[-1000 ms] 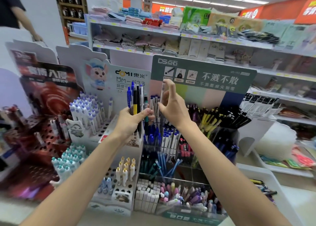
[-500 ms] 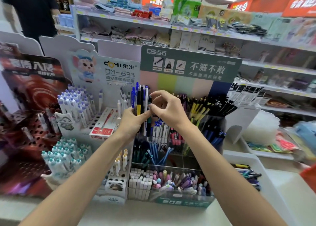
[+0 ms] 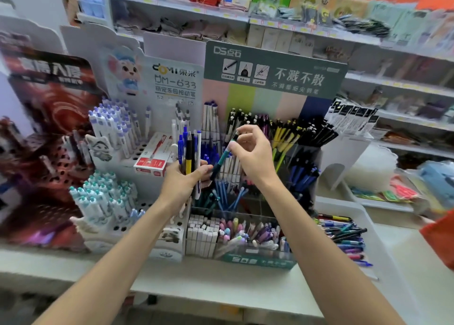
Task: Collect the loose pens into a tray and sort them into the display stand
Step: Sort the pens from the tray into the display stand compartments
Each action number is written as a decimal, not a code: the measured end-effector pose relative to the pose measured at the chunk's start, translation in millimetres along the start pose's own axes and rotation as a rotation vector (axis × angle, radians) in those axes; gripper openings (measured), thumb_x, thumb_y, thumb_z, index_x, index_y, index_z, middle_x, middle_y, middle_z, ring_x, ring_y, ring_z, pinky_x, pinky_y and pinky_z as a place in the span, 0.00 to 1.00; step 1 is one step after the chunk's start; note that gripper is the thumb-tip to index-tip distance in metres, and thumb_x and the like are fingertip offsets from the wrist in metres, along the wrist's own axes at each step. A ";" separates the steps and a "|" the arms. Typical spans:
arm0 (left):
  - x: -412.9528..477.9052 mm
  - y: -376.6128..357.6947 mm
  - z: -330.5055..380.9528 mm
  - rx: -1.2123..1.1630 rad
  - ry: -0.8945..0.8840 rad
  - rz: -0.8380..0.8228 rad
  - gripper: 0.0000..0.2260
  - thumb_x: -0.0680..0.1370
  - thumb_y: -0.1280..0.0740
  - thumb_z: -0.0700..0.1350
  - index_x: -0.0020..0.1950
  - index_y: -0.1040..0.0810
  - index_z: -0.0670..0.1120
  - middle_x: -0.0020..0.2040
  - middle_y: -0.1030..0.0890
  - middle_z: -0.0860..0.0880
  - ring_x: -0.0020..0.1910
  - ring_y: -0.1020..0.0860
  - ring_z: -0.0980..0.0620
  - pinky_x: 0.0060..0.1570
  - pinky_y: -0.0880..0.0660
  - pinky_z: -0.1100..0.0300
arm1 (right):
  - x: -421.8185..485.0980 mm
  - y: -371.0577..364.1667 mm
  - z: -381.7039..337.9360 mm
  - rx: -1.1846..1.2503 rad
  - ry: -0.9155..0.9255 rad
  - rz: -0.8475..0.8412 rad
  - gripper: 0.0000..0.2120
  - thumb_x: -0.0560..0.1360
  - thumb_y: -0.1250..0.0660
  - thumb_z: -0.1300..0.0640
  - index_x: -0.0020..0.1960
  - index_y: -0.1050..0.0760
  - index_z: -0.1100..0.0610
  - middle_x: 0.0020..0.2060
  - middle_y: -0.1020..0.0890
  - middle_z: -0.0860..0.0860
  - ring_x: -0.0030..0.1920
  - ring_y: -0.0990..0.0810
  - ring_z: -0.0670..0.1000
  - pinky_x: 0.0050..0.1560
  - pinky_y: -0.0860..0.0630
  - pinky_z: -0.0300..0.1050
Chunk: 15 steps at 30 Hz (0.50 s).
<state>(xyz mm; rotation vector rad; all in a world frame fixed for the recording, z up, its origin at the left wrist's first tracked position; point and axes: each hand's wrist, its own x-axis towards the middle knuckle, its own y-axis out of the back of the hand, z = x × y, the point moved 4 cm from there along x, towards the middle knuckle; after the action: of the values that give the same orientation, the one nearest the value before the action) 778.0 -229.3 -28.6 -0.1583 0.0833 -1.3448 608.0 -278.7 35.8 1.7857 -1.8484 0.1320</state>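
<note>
My left hand (image 3: 183, 181) grips a bundle of pens (image 3: 189, 150) upright: blue, black-and-yellow and white ones. My right hand (image 3: 253, 152) pinches the top of a teal pen (image 3: 222, 158), which slants down toward my left thumb. Both hands are in front of the tiered green display stand (image 3: 275, 69), whose clear compartments hold blue, white, yellow and black pens. A white tray (image 3: 356, 209) with several loose pens (image 3: 344, 236) lies at the right of the stand.
A white cartoon pen stand (image 3: 118, 138) with purple-capped and teal-capped pens stands left, with a red box (image 3: 153, 157) on it. A red display (image 3: 49, 98) stands far left. Erasers and pastel pens fill the stand's front row (image 3: 235, 233). Stocked shelves run behind.
My right hand has drawn one teal pen out of the bundle and tilted it to the right. Both hands have dropped lower in front of the stand.
</note>
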 end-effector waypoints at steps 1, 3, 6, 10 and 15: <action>-2.9 5.0 -1.9 0.004 0.003 0.002 0.07 0.78 0.30 0.38 0.54 0.19 0.38 0.45 0.13 0.45 0.46 0.14 0.48 0.43 0.18 0.60 | -3.9 -2.1 0.2 0.002 0.011 0.012 0.11 0.74 0.28 0.61 0.54 0.26 0.53 0.39 0.21 0.46 0.41 0.20 0.47 0.46 0.21 0.44; -8.9 15.6 -4.1 0.033 -0.010 0.018 0.08 0.78 0.31 0.39 0.55 0.20 0.37 0.46 0.13 0.44 0.46 0.14 0.47 0.43 0.18 0.59 | -14.5 -9.7 0.5 0.025 0.038 0.029 0.11 0.75 0.29 0.61 0.56 0.26 0.55 0.40 0.21 0.47 0.41 0.21 0.46 0.46 0.22 0.41; -14.1 36.4 -10.2 0.086 -0.011 0.047 0.08 0.79 0.32 0.40 0.54 0.19 0.37 0.45 0.14 0.44 0.43 0.14 0.47 0.42 0.17 0.57 | -28.5 -15.5 5.6 0.055 0.073 0.106 0.11 0.76 0.30 0.64 0.57 0.26 0.57 0.40 0.22 0.50 0.40 0.22 0.46 0.45 0.25 0.35; -20.5 53.7 -16.3 0.109 0.011 0.033 0.04 0.79 0.31 0.40 0.51 0.19 0.41 0.44 0.14 0.43 0.40 0.15 0.47 0.40 0.18 0.59 | -41.1 -31.0 18.7 -0.069 0.145 0.100 0.12 0.75 0.30 0.65 0.57 0.27 0.58 0.44 0.23 0.51 0.43 0.23 0.45 0.46 0.26 0.32; -25.6 50.6 -20.1 0.045 0.091 -0.044 0.03 0.79 0.32 0.38 0.52 0.20 0.40 0.44 0.14 0.44 0.39 0.15 0.49 0.39 0.19 0.60 | -56.5 -64.4 41.0 -0.273 0.263 -0.031 0.13 0.76 0.31 0.65 0.60 0.27 0.61 0.50 0.22 0.53 0.47 0.22 0.47 0.51 0.23 0.41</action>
<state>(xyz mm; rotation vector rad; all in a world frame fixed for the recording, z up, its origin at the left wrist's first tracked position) 817.9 -194.8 -57.4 -0.0617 0.1269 -1.3964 653.3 -253.5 -43.8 1.5294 -1.5704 0.0926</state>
